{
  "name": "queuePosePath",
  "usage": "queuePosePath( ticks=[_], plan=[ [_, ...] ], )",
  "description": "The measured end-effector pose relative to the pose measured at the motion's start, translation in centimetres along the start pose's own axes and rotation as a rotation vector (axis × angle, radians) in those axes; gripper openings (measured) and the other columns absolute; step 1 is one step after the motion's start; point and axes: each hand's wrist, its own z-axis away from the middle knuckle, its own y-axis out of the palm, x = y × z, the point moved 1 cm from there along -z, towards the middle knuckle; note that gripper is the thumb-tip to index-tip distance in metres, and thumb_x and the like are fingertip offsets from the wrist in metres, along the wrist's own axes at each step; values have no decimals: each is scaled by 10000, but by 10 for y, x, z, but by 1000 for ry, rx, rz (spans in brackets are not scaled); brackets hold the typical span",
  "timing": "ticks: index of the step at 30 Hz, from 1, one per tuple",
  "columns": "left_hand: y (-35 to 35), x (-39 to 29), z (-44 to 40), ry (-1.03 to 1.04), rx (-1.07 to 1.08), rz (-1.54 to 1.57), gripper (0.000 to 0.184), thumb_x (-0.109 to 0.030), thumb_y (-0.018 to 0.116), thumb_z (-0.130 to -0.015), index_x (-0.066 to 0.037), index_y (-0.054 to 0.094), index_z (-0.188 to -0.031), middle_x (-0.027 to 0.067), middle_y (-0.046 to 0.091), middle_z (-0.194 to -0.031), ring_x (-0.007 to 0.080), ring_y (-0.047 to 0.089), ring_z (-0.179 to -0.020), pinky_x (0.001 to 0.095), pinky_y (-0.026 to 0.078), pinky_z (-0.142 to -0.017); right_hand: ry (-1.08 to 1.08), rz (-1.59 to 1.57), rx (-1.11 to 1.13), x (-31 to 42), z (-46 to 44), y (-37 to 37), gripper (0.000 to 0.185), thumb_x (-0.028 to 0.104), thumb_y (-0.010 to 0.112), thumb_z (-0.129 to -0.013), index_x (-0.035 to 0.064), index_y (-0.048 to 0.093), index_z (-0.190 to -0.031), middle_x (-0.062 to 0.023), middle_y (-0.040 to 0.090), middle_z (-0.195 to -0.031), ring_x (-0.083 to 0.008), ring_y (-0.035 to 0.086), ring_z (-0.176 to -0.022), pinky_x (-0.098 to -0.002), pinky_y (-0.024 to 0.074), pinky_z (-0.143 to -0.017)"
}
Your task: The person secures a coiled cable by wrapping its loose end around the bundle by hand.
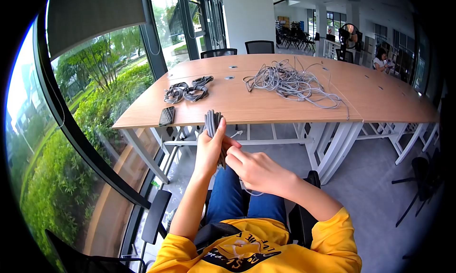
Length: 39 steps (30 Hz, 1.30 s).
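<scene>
A bundle of grey cable (213, 122), folded into several parallel loops, stands upright in front of the table edge. My left hand (209, 147) is wrapped round the bundle's middle, with the thumb along its right side. Close beside it, my right hand (251, 167) is closed with its fingertips against the lower right of the bundle. A thin grey length of cable (253, 193) hangs below this hand over my lap, so the fingers seem to pinch the cable, though the grip itself is partly hidden.
On the wooden table (213, 110) lie several coiled cables (189, 91), a black phone (167, 116) near the front edge, and a loose tangle of grey cables (289, 83). Chair armrests (156, 216) flank me. Windows line the left; a person (381, 61) sits far right.
</scene>
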Motion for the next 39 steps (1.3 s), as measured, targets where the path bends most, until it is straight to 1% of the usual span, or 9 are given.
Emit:
queuePosePath(
  ticks=[2,6,13,15,23,24,31,36,39],
  plan=[
    [6,2,1,-23,6,-42,348,-340,503,-852,-28,485,-699,143,595,-583,144,572,-486,242,435,-439,7,-105,-60,0,0,-7,278,-47,501,-634,4,404,-890,-140,431,-892,-276,576,-626,-335,486,-505],
    [6,12,-7,7,-26,-191,374,-332,533,-843,-45,470,-612,-31,412,-534,30,350,-517,220,294,-429,22,-16,-123,-1,-5,-11,303,-59,518,-618,-9,400,-893,-162,429,-889,-287,572,-605,-343,488,-502],
    [14,9,-1,101,107,-389,296,-243,518,-835,-5,495,-662,5,485,-536,43,446,-524,225,363,-443,217,17,-68,-4,-7,-15,278,-34,536,-665,-11,383,-896,-181,425,-919,-326,560,-641,-355,487,-541],
    [13,23,-8,215,124,-416,268,-204,493,-828,12,498,-670,38,507,-528,70,482,-468,231,378,-401,292,-284,-108,-14,-12,-9,271,-4,546,-693,3,371,-900,-189,418,-931,-350,544,-670,-379,474,-583],
    [-18,5,-19,-89,-27,75,395,-334,532,-829,-92,398,-547,16,375,-402,96,341,-285,219,251,-285,631,-1259,-86,-20,8,-4,279,47,613,-749,23,387,-909,-69,514,-752,-110,513,-530,-244,412,-467],
    [-22,2,-19,-111,-9,89,394,-329,525,-833,-96,394,-544,17,371,-398,96,336,-283,217,248,-287,597,-1269,-49,-24,8,-13,193,75,612,-777,13,459,-878,8,524,-644,-41,510,-532,-193,399,-468],
    [-29,14,-13,-280,405,319,470,-393,374,-891,-130,369,-501,9,354,-332,96,285,-235,218,245,-282,228,-793,-416,-12,-20,-37,102,76,590,-784,-20,558,-771,-12,524,-587,-29,443,-527,-191,366,-474],
    [-22,8,-3,-310,313,443,406,-385,351,-902,-131,384,-587,3,361,-352,80,254,-236,215,208,-279,302,-631,-389,-21,-20,-35,124,69,578,-783,-45,544,-747,-53,534,-571,-65,479,-528,-230,408,-495],
    [-29,16,-7,-330,524,528,367,-375,352,-905,-133,385,-630,1,354,-359,69,235,-241,200,184,-278,333,-620,-407,-22,-19,-33,125,90,563,-769,-21,533,-722,-148,565,-595,-263,568,-526,-316,422,-491]
  ],
)
